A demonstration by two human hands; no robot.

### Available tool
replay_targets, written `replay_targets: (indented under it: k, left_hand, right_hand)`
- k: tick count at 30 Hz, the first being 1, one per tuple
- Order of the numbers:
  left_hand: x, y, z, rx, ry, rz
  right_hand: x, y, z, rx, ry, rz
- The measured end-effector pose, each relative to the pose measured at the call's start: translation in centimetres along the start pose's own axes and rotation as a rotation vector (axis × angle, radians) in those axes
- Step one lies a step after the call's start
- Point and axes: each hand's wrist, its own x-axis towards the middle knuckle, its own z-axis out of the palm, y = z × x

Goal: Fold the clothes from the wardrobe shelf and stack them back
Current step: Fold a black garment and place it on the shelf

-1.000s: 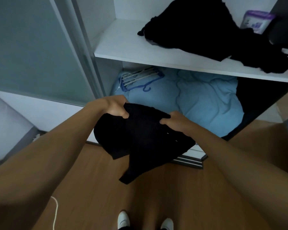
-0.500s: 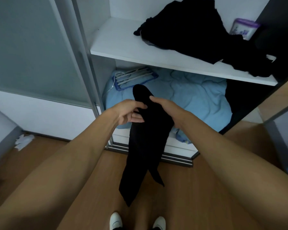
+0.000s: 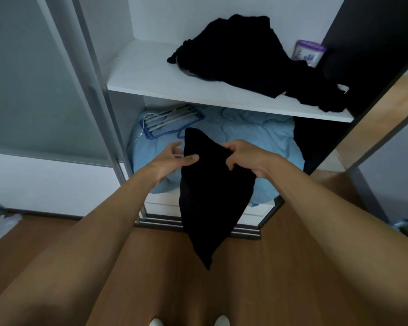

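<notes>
A black garment (image 3: 212, 198) hangs in the air in front of the wardrobe, its lower tip pointing down over the floor. My left hand (image 3: 172, 158) pinches its left upper edge with the thumb across the cloth. My right hand (image 3: 243, 156) grips the right upper edge with curled fingers. An unfolded heap of black clothes (image 3: 252, 60) lies on the white wardrobe shelf (image 3: 146, 76), spread toward its right end.
A small purple-lidded tub (image 3: 309, 52) stands at the shelf's back right. Below the shelf a light blue duvet (image 3: 257, 137) fills the compartment, with blue hangers (image 3: 170, 121) on it. A grey sliding door (image 3: 45, 78) is at left. Wooden floor (image 3: 151, 267) lies underfoot.
The garment went from a bunched mass to a narrow hanging strip, and now hangs wider. My hands have moved apart along its top edge.
</notes>
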Motion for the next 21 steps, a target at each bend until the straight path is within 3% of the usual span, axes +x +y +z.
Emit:
replay_targets:
  k: [4, 8, 11, 13, 16, 21]
  left_hand:
    - [1.0, 1.3, 0.2, -0.085, -0.183, 0.054]
    - [1.7, 3.5, 1.4, -0.046, -0.005, 0.148]
    - [1.9, 4.6, 1.8, -0.162, 0.095, 0.191]
    - [1.6, 5.7, 1.6, -0.202, 0.072, 0.200]
    - [0.9, 7.3, 1.3, -0.158, 0.072, 0.211]
    - [-0.3, 6.9, -1.0, -0.095, 0.018, 0.205]
  right_hand:
    - [-1.1, -1.5, -2.5, 0.013, -0.032, -0.022]
    - [-1.9, -0.2, -4.8, 0.364, 0.120, -0.138]
    - [-2.5, 3.1, -5.0, 0.710, 0.127, -0.214]
    - [-2.4, 4.9, -3.8, 0.648, 0.137, -0.173]
    - [-1.5, 4.9, -2.0, 0.554, 0.317, -0.134]
    - [-1.4, 1.9, -1.8, 0.638, 0.414, -0.189]
